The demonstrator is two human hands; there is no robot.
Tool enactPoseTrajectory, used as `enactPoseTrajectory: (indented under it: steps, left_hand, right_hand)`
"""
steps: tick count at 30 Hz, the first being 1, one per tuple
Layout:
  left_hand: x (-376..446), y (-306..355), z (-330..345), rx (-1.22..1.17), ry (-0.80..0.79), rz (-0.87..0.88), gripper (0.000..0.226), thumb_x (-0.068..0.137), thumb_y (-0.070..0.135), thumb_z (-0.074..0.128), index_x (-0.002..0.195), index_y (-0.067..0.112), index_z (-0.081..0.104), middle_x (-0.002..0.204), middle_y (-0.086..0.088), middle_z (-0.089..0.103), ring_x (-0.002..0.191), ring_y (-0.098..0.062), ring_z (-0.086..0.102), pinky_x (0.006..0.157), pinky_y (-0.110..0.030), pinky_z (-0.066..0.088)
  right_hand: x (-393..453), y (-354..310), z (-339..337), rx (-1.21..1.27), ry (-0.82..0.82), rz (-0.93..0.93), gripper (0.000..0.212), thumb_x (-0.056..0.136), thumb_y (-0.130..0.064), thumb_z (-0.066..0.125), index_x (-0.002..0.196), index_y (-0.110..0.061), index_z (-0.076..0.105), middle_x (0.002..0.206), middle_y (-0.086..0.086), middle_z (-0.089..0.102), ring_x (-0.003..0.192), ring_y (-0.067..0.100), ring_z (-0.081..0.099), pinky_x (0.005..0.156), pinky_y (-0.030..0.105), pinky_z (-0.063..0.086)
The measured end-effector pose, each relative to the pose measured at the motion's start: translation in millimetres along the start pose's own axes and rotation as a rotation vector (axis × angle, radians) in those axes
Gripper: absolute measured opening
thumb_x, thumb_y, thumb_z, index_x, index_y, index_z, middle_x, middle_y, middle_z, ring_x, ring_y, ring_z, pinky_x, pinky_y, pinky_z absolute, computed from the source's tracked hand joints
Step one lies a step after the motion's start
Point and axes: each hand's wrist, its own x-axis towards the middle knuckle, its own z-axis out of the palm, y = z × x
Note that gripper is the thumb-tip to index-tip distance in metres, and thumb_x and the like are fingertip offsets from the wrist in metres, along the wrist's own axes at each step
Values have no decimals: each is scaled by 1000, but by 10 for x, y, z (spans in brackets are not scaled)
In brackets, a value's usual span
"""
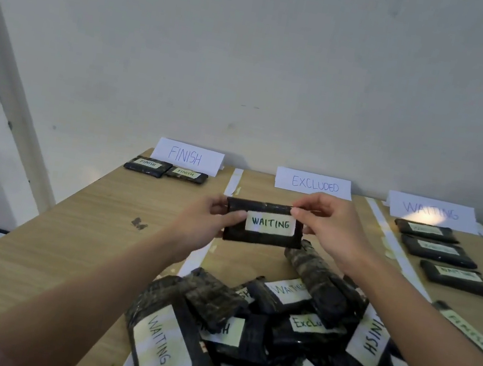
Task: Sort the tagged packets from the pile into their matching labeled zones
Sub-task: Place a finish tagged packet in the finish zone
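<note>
Wooden table [73, 238] under a bare wall. WAITING packet [263, 224] raised at frame centre, tag facing up for reading — pinched by left hand [211, 222] and right hand [331, 228]. Matching WAITING sign [432, 211] upper right — pile [273, 330] below.

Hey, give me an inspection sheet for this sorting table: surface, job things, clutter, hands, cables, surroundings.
Surface: light wooden table, split into zones by white tape strips.
Job's things: black wrapped packet tagged WAITING held up; mixed pile of black tagged packets near; two packets by white FINISH card; three by WAITING card; none seen by EXCLUDED card.
Clutter: dark smudge on the wood.
Hands: left hand and right hand pinch the held packet's ends.
Cables: nothing seen.
Surroundings: plain white wall; pale slanted beam at left.
</note>
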Motion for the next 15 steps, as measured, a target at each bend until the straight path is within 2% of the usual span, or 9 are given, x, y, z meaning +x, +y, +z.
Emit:
enactPoseTrajectory:
  steps: [3, 6, 9, 13, 15]
  left_hand:
    - [37, 126, 122, -12, 37, 47, 18, 89, 14, 59, 105, 6, 62, 98, -6, 70, 86, -15, 66, 74, -23, 54]
    - [70, 225, 300, -27, 51, 79, 15, 89, 14, 59, 103, 9, 61, 93, -3, 69, 82, -13, 66, 68, -19, 54]
    - [121, 308, 545, -32, 55, 96, 20, 88, 13, 60, 107, 6, 60, 95, -6, 68, 82, -15, 64, 76, -26, 54]
    - [176, 382, 902, -19, 28, 114, 16, 88, 13, 61, 104, 10, 61, 95, -8, 69, 84, -19, 66, 81, -34, 56]
    - [195, 403, 1090, 30, 7, 141, 14, 88, 15, 61, 101, 12, 62, 96, -6, 70, 87, -19, 66, 77, -30, 56]
  right_hand:
    - [-25, -8, -90, -153, 57, -93, 11, 81, -12, 68, 89, -20, 66, 93, -4, 65, 86, 14, 59, 74, 21, 48]
    - [-77, -6, -191, -469, 28, -250, 43, 74, -30, 74, 114, -19, 59, 112, -3, 54, 104, 12, 50, 89, 24, 39]
    - [-153, 21, -334, -730, -3, -339, 73, 68, -42, 75, 131, -19, 46, 125, -3, 45, 118, 15, 39, 102, 35, 33]
    - [-247, 102, -656, -872, 95, -395, 73, 69, -41, 75, 133, -21, 45, 129, -1, 46, 122, 19, 39, 105, 38, 25]
    - [-305, 155, -847, -915, 95, -378, 74, 70, -42, 74, 134, -20, 44, 132, -2, 45, 123, 19, 39, 106, 35, 24]
